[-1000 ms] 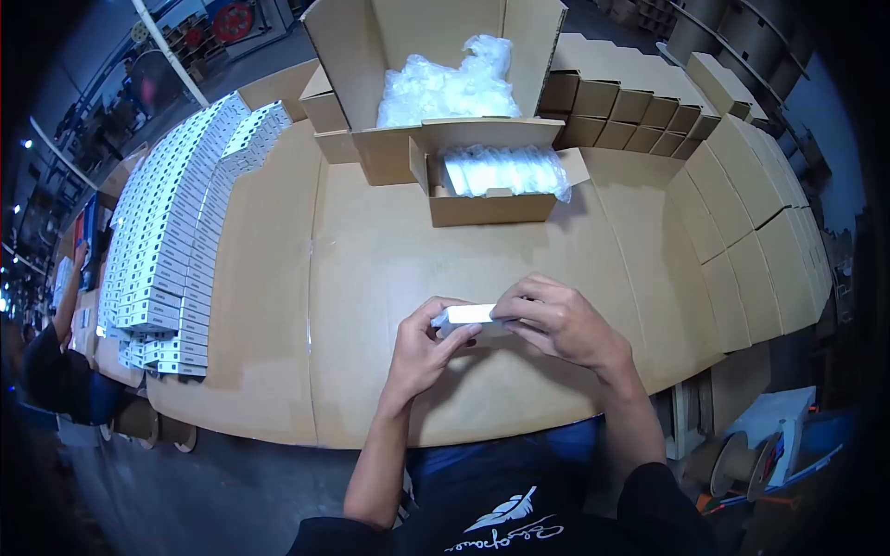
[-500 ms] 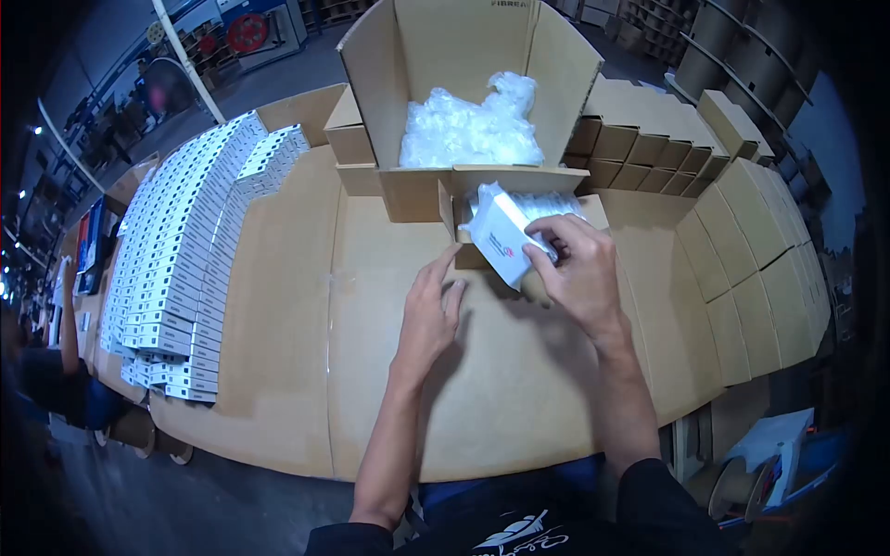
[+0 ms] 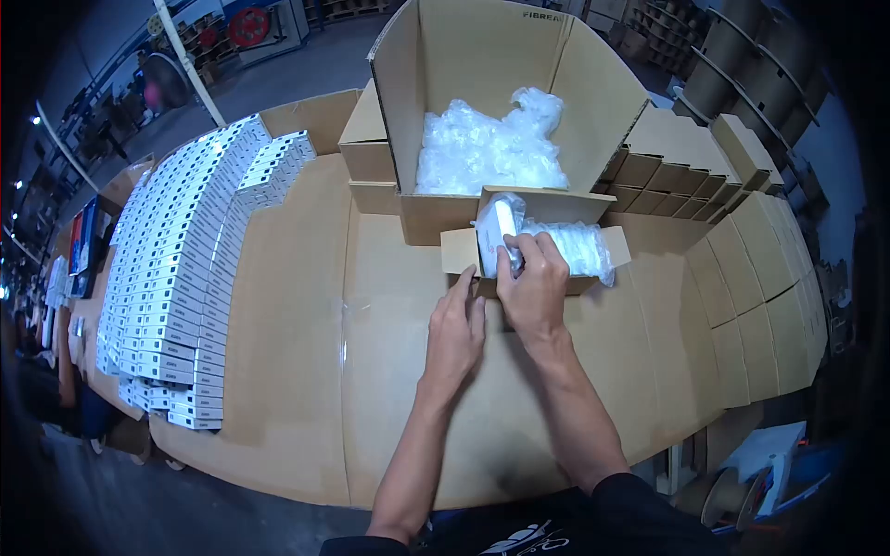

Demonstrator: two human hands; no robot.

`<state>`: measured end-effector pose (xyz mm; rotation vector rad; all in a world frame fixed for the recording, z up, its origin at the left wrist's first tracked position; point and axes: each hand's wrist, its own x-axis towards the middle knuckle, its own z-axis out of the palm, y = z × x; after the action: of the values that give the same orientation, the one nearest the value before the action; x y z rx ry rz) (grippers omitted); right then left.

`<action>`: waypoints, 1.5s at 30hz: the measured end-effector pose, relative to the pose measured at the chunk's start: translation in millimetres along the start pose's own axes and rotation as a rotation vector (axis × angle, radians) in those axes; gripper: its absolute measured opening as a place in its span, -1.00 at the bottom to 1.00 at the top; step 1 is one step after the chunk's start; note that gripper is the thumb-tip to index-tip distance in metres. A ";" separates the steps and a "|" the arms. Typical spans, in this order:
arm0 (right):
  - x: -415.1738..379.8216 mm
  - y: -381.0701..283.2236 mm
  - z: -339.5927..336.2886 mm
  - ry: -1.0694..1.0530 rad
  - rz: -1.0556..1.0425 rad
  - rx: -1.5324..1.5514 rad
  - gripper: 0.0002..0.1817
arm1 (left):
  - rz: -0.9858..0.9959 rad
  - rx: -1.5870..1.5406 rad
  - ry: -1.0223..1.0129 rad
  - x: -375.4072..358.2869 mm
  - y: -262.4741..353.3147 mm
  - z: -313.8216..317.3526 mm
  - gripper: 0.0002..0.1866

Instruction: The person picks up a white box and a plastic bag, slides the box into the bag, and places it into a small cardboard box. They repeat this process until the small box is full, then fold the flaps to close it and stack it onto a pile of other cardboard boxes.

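Observation:
A small open carton stands mid-table with its flaps spread. Its right part holds several items in clear plastic wrap, some bulging over the front edge. My right hand pinches a white box with a clear plastic wrap around it, standing on end at the carton's left side. How deep the white box sits is hidden by the hand. Beside it, my left hand is empty, thumb and forefinger apart, with the forefinger's tip at the carton's front left corner.
Behind the carton, a large open box contains crumpled clear plastic wrap. Stacked white boxes fill the table's left side. Closed brown cartons stand stacked at right. Another person's arm shows at far left.
My right hand has moved left with the white box, turning it upright at the carton's left side. The left hand has shifted slightly right and down. The camera view has shifted.

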<state>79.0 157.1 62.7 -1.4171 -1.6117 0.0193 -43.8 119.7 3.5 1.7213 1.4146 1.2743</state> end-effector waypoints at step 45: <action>88.7 -110.1 163.8 -0.787 -0.645 0.061 -0.37 | 0.294 0.754 0.570 208.3 -203.9 -275.0 -0.61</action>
<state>-97.7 278.8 90.8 -0.8045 -2.6303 0.2733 -380.6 336.6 -2.2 2.2077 2.2488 1.5987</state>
